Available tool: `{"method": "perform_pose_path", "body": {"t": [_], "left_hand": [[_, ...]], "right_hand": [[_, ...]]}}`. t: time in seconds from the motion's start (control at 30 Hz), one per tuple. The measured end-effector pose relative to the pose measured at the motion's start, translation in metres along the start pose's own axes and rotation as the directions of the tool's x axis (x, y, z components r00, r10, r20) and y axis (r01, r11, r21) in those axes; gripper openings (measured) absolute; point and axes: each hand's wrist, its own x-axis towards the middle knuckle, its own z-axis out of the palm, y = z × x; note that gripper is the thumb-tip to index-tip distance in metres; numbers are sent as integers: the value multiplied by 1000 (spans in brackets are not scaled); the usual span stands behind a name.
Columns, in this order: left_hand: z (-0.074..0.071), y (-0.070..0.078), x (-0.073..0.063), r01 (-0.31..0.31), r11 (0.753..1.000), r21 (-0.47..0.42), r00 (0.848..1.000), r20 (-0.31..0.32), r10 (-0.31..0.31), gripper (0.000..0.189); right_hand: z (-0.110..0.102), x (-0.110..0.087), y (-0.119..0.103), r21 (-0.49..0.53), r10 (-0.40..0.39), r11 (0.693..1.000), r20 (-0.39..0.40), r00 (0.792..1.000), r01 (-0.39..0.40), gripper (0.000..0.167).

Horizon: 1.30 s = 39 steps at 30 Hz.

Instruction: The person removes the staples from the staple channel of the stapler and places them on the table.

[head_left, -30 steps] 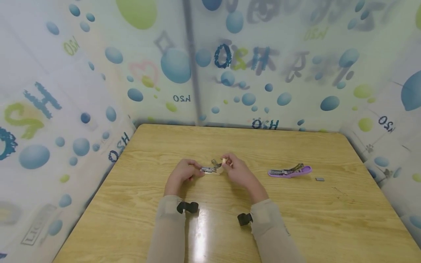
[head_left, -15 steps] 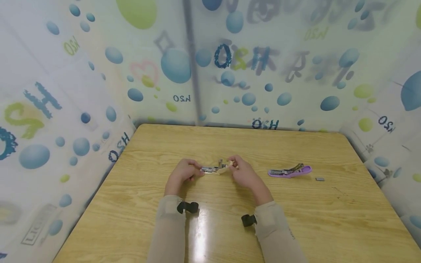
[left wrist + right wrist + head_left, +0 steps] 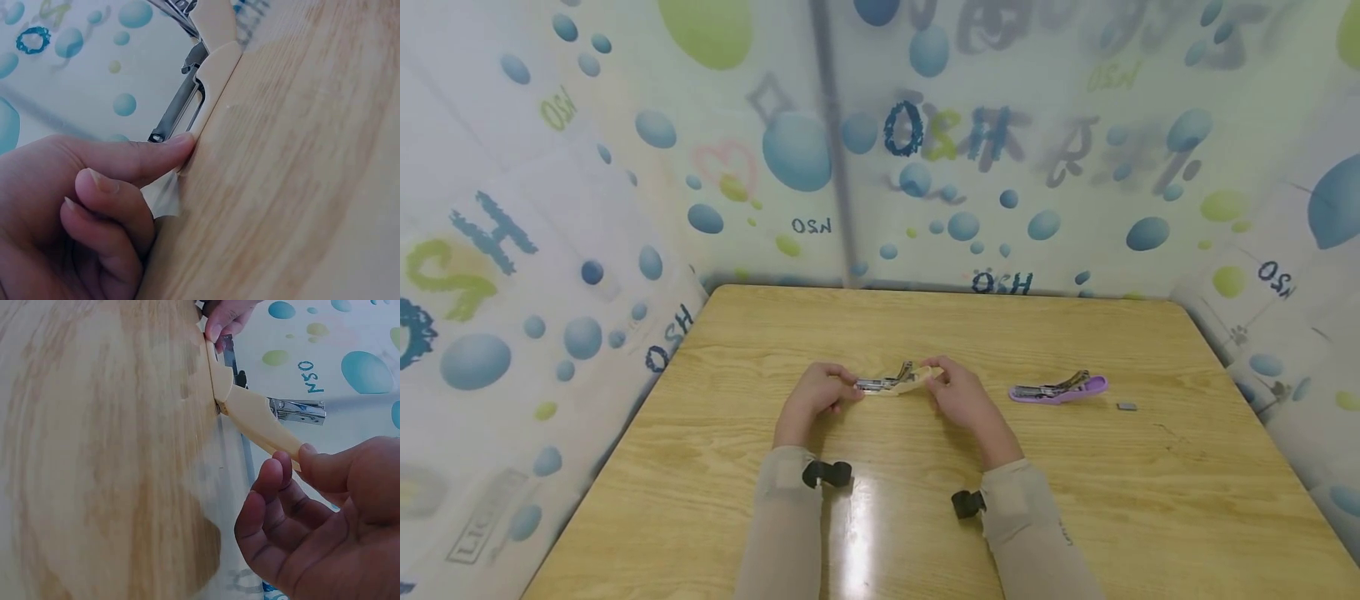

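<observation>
A cream stapler [image 3: 913,384] lies opened out on the wooden table, its metal parts exposed. In the left wrist view, the left hand [image 3: 94,200] grips the tip of the stapler's base [image 3: 215,78], a finger along its edge and the other fingers curled. My right hand [image 3: 961,402] pinches the far end of the swung-back cream cover [image 3: 256,415] between thumb and fingers. A shiny metal arm [image 3: 300,411] sticks up from that cover. Seen from the head, the two hands hold opposite ends of the stapler.
To the right lies a purple stapler [image 3: 1054,398], also opened out with its metal parts showing. Beside it is a small grey strip of staples [image 3: 1126,407]. Printed curtains [image 3: 1045,150] stand behind the table [image 3: 760,325] and along both sides.
My right hand has moved to the right, swinging the cream cover back and lower, away from the base. The left hand has stayed at the base's tip. The head view has shifted slightly.
</observation>
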Motion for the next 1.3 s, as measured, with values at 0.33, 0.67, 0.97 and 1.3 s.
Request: {"method": "perform_pose_path", "body": {"t": [0.33, 0.67, 0.97, 1.3], "left_hand": [[1, 0, -1, 6, 1000, -5, 1000, 4, -6, 32], [-1, -1, 0, 24, 1000, -10, 1000, 3, -24, 34], [0, -1, 1, -12, 1000, -24, 1000, 4, 12, 33], [-2, -1, 2, 1, 1000, -13, 1000, 1, -1, 31]], "right_hand": [[-3, -4, -4, -61, 15, 998, -15, 1000, -16, 41], [-16, -13, -32, 51, -31, 998, -42, 999, 34, 40], [5, -11, -71, 166, -56, 984, -59, 997, 65, 25], [33, 1, -78, 191, -48, 980, -24, 999, 52, 27]]}}
